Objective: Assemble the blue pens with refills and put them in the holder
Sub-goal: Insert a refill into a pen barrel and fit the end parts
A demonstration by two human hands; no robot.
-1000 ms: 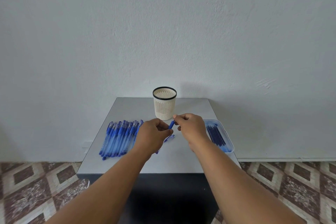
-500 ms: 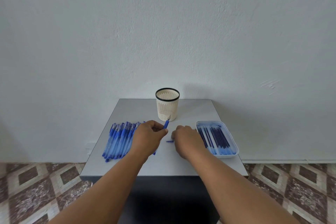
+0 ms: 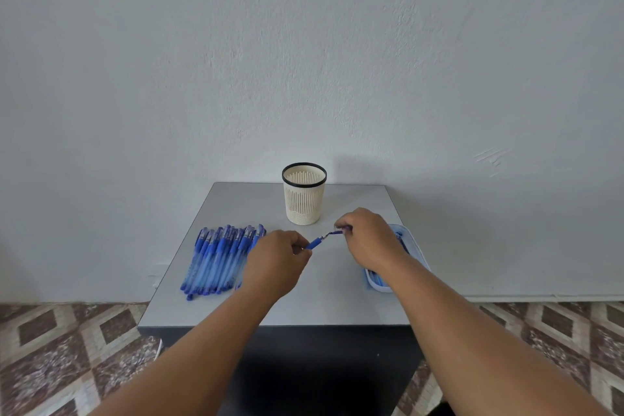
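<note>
My left hand [image 3: 275, 262] grips a blue pen [image 3: 315, 242] over the middle of the grey table [image 3: 324, 300], its tip pointing up and to the right. My right hand [image 3: 368, 240] pinches a small blue piece [image 3: 341, 230] at that tip. A row of several blue pens [image 3: 219, 260] lies on the table's left side. The cream slotted holder [image 3: 304, 194] with a black rim stands upright at the back centre. A clear tray [image 3: 413, 248] with dark blue refills sits on the right, mostly hidden by my right forearm.
The table stands against a white wall. A patterned brown and cream tiled floor [image 3: 67, 348] shows on both sides of it. The table's front edge runs just above my forearms.
My right hand has lifted from the table and moved right to the pen's tip, now pinching a small blue piece. My left hand tilted the pen from pointing up toward the holder to pointing right.
</note>
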